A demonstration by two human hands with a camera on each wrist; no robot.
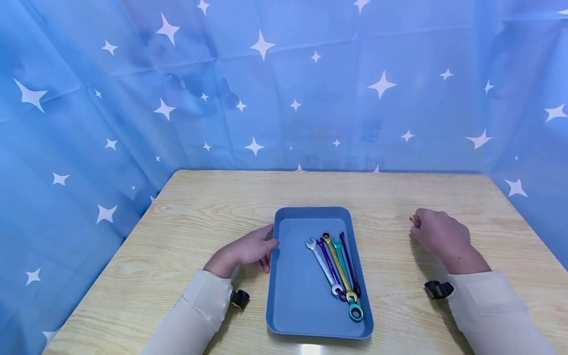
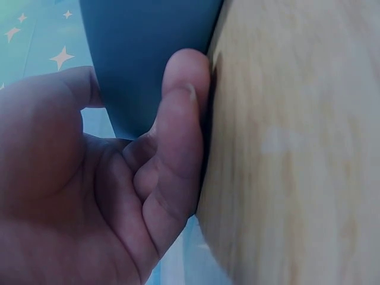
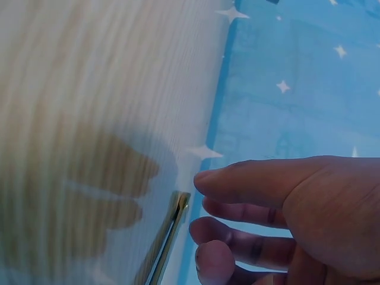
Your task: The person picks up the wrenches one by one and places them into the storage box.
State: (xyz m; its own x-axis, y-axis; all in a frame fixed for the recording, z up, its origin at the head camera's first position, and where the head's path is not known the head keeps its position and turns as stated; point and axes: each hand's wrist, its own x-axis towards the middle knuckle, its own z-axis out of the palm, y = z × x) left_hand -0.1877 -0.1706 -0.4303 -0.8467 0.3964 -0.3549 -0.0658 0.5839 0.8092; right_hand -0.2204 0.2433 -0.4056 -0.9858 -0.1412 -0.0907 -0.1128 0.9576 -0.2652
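A blue-grey tray (image 1: 293, 305) stands on the table with several combination wrenches bunched in its right half: a silver wrench (image 1: 321, 264), a gold wrench (image 1: 337, 261), a green wrench (image 1: 356, 310) and purple ones. My left hand (image 1: 250, 248) grips the tray's left side, thumb over the rim and fingers along the outer wall. Right of the tray, my right hand (image 1: 437, 234) hovers low over the table, its fingers loosely curled. Close to those fingertips in the right wrist view is a slender gold-green metal piece (image 3: 172, 228), largely hidden by the hand in the head view.
The wooden table (image 1: 213, 207) reaches back to a blue curtain (image 1: 284, 98) with white stars, which also hangs along both sides. A small black device (image 1: 239, 299) is strapped to my left wrist and another black device (image 1: 438, 289) to my right.
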